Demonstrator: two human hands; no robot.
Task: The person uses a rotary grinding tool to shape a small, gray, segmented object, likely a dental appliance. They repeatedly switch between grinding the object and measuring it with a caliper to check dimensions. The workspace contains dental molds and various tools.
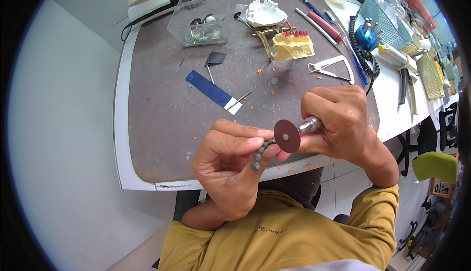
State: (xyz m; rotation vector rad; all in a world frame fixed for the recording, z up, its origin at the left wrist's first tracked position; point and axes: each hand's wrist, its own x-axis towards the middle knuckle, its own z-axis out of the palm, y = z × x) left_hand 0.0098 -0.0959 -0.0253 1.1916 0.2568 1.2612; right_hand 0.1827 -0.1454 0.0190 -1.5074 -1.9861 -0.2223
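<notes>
Head view: under and beyond the left fingers (238, 129) and right fingers (321, 105), a broad brown worktop (162, 123), near edge close below. Well ahead of the right fingers, a yellow dental model (294, 52); forward of the left fingers, open room up to a blue strip (208, 89). Wrapped in the right fingers, a silver handpiece (310, 124), dark red disc (290, 128) at its tip, just beside the left fingers. Pinched in the left fingers, a grey beaded piece (257, 157): looks light and stiff, perhaps brittle at thin joins. Probably best held along several beads, clear of the disc's edge; contact impossible to tell.
</notes>
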